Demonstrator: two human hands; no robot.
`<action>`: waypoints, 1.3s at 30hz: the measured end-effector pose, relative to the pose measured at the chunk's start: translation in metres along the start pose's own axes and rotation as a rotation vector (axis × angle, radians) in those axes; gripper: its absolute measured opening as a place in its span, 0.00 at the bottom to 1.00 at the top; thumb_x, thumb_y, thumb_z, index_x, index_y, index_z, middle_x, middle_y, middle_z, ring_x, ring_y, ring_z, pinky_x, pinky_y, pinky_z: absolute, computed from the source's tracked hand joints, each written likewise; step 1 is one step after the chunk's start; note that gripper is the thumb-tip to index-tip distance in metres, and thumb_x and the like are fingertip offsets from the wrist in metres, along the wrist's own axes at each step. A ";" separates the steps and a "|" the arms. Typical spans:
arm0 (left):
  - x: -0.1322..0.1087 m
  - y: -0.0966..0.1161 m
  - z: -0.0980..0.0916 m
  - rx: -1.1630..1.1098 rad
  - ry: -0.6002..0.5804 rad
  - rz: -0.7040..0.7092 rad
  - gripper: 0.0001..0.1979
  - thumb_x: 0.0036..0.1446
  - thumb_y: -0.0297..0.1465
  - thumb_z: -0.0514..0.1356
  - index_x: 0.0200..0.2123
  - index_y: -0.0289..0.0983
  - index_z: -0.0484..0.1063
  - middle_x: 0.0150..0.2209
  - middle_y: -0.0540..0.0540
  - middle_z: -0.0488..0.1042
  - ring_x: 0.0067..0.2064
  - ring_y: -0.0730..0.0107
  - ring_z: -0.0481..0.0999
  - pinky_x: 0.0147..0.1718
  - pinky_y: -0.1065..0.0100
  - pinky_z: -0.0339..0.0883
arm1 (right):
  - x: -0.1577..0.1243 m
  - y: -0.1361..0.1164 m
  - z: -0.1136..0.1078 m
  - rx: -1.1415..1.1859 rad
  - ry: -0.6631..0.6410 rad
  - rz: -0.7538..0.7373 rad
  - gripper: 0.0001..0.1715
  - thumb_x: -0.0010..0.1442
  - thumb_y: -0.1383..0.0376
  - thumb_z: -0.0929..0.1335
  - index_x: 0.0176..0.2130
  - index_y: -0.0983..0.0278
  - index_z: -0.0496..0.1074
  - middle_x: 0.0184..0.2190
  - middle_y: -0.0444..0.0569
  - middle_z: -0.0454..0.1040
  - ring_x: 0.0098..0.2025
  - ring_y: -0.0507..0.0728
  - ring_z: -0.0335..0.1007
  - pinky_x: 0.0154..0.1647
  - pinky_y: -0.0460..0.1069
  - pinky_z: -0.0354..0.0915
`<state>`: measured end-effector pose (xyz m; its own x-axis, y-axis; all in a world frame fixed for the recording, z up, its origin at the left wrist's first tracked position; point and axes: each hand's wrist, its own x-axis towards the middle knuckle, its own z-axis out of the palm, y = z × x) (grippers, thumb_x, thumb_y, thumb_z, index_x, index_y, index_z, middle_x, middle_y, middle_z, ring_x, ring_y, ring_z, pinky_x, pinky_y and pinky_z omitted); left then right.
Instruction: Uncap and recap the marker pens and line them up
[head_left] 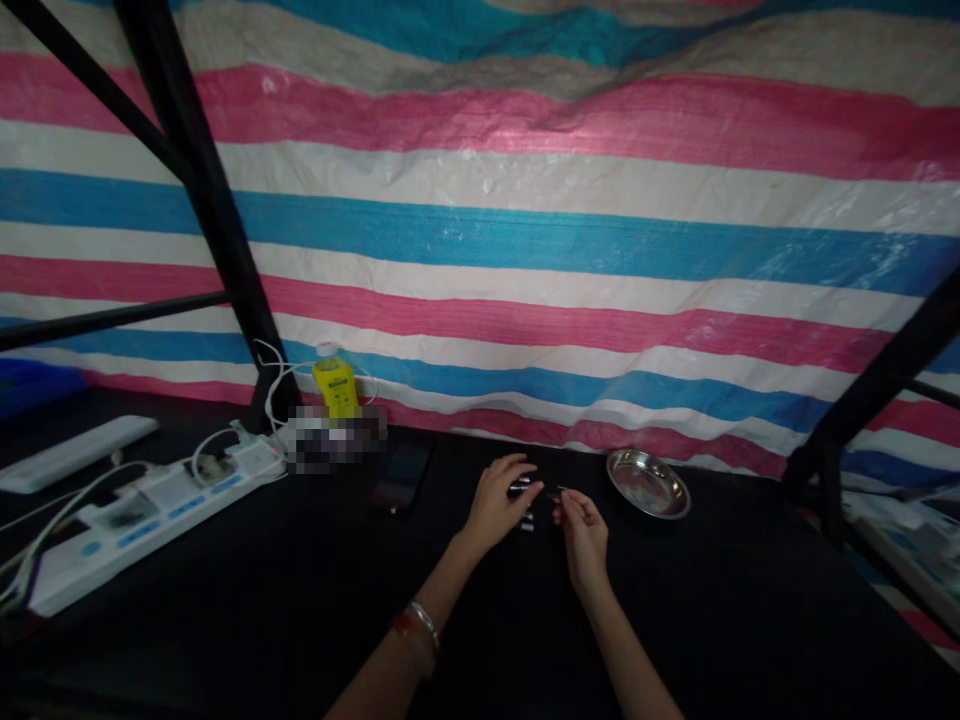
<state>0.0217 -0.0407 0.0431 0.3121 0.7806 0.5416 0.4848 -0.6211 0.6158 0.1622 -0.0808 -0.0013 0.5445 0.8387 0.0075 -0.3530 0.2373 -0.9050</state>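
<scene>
My left hand (pixel 501 497) is over the black table, its thumb and fingers curved around a small dark, shiny cylindrical piece (pixel 517 488). Just below its fingertips, small silvery pieces (pixel 528 521) lie on the table. To the right, my right hand (pixel 582 525) pinches a thin dark piece (pixel 556 493) between thumb and forefinger, its tip pointing toward my left hand. The two hands are apart. What exactly the small pieces are is too dark to tell. A round metal dish (pixel 649 484) sits a little to the right of my right hand.
A dark phone (pixel 402 473) lies left of my left hand. Farther left are a yellow bottle (pixel 336 385), a white power strip (pixel 161 520) with cables and a long white bar (pixel 79 453). Black frame posts and a striped sheet (pixel 525 320) bound the table.
</scene>
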 end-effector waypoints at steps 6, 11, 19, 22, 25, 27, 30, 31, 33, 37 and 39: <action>0.032 -0.053 -0.026 0.231 -0.250 -0.152 0.08 0.52 0.37 0.61 0.34 0.44 0.77 0.43 0.45 0.72 0.47 0.59 0.68 0.48 0.58 0.59 | 0.003 -0.002 -0.001 0.052 0.059 0.006 0.29 0.37 0.55 0.75 0.37 0.63 0.65 0.24 0.44 0.75 0.21 0.49 0.64 0.21 0.44 0.59; 0.029 -0.080 -0.020 0.218 -0.303 -0.155 0.07 0.51 0.37 0.61 0.34 0.44 0.77 0.42 0.46 0.72 0.47 0.61 0.68 0.48 0.61 0.59 | 0.001 -0.005 -0.001 -0.018 0.050 -0.040 0.29 0.38 0.54 0.75 0.36 0.64 0.65 0.21 0.42 0.74 0.21 0.50 0.65 0.22 0.45 0.59; 0.025 -0.085 -0.014 0.079 -0.226 -0.109 0.05 0.50 0.32 0.62 0.32 0.40 0.77 0.41 0.46 0.75 0.44 0.64 0.72 0.46 0.64 0.62 | -0.002 -0.008 0.000 -0.074 0.070 -0.061 0.27 0.37 0.53 0.75 0.33 0.64 0.67 0.24 0.44 0.75 0.25 0.52 0.69 0.25 0.46 0.63; 0.025 -0.079 -0.017 -0.002 -0.168 -0.142 0.05 0.49 0.30 0.62 0.31 0.39 0.77 0.36 0.48 0.77 0.41 0.64 0.73 0.44 0.65 0.64 | -0.001 -0.008 0.000 -0.065 0.081 -0.071 0.26 0.38 0.53 0.75 0.32 0.64 0.67 0.23 0.44 0.75 0.25 0.52 0.70 0.26 0.47 0.64; 0.022 -0.067 -0.021 -0.147 -0.090 -0.204 0.07 0.50 0.33 0.61 0.32 0.38 0.76 0.34 0.47 0.78 0.38 0.64 0.75 0.41 0.65 0.66 | 0.001 -0.009 -0.002 -0.072 0.095 -0.094 0.25 0.39 0.53 0.75 0.32 0.64 0.67 0.23 0.44 0.75 0.24 0.53 0.70 0.25 0.46 0.64; 0.019 -0.057 -0.022 -0.270 -0.078 -0.234 0.10 0.49 0.36 0.61 0.33 0.36 0.76 0.34 0.46 0.78 0.37 0.65 0.75 0.37 0.67 0.67 | 0.002 -0.008 -0.004 -0.062 0.099 -0.095 0.26 0.39 0.53 0.75 0.33 0.64 0.66 0.24 0.45 0.76 0.26 0.55 0.73 0.25 0.47 0.65; 0.010 -0.044 -0.019 -0.370 -0.086 -0.280 0.14 0.47 0.38 0.62 0.34 0.34 0.76 0.30 0.45 0.78 0.32 0.66 0.75 0.31 0.69 0.67 | 0.003 -0.008 -0.006 0.005 0.084 -0.068 0.27 0.40 0.54 0.75 0.35 0.65 0.65 0.28 0.49 0.77 0.32 0.59 0.76 0.27 0.48 0.67; 0.007 -0.041 -0.018 -0.388 -0.083 -0.290 0.15 0.47 0.38 0.62 0.34 0.34 0.76 0.30 0.45 0.78 0.31 0.67 0.75 0.30 0.69 0.67 | 0.004 -0.008 -0.006 0.030 0.077 -0.060 0.27 0.40 0.54 0.75 0.36 0.65 0.65 0.29 0.49 0.77 0.33 0.60 0.76 0.29 0.49 0.68; 0.003 -0.035 -0.015 -0.399 -0.073 -0.292 0.14 0.46 0.38 0.63 0.34 0.34 0.76 0.30 0.45 0.78 0.30 0.67 0.74 0.30 0.69 0.67 | 0.004 -0.008 -0.006 0.068 0.065 -0.045 0.27 0.40 0.55 0.75 0.36 0.65 0.65 0.30 0.49 0.77 0.35 0.60 0.76 0.30 0.49 0.69; -0.003 -0.030 -0.011 -0.354 -0.032 -0.252 0.12 0.47 0.36 0.63 0.33 0.35 0.77 0.32 0.46 0.78 0.32 0.67 0.74 0.33 0.68 0.67 | 0.004 -0.008 -0.006 0.085 0.059 -0.041 0.28 0.40 0.56 0.75 0.37 0.65 0.65 0.29 0.48 0.77 0.35 0.60 0.76 0.32 0.50 0.69; -0.005 -0.029 -0.011 -0.330 -0.019 -0.228 0.11 0.48 0.36 0.63 0.33 0.36 0.77 0.32 0.46 0.78 0.32 0.67 0.74 0.33 0.68 0.68 | 0.005 -0.007 -0.006 0.078 0.056 -0.047 0.28 0.40 0.56 0.75 0.38 0.64 0.65 0.29 0.48 0.77 0.34 0.60 0.76 0.32 0.50 0.69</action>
<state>-0.0028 -0.0276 0.0291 0.2436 0.9001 0.3613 0.2556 -0.4189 0.8713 0.1718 -0.0816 0.0028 0.6029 0.7975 0.0231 -0.3830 0.3147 -0.8685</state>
